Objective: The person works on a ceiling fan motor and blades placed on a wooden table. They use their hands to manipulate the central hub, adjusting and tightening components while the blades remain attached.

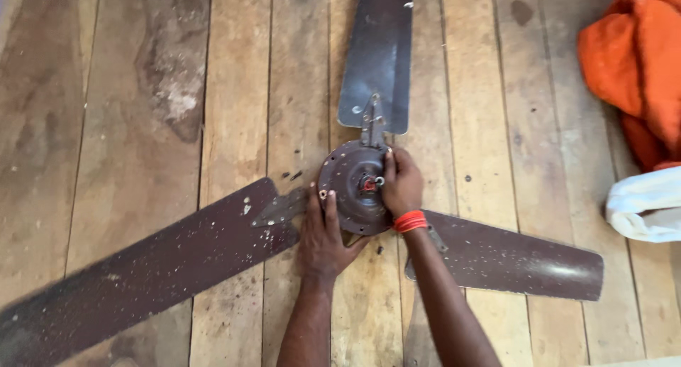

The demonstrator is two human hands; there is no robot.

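Bracing ceiling fan hub [352,186] flat-palmed, left hand [323,232] lies below-left; right hand [401,184], nearer centre, pinches central shaft [370,184] (three blades radiate across plank floor [142,126]).

Premises: appears a repair workshop or home work area, floor-level; exact type can't be confirmed. Evidence: bare wooden plank floor [142,90], worn, stained, gaps betw. boards, pale scuffed patch up-left of the hands. Dismantled ceiling fan [355,179] lies flat on the boards under both hands, brown blades dusty and speckled. Orange cloth [635,55] and white cloth [649,204] heaped well to the right of the hands. No bench seen; work done on floor.
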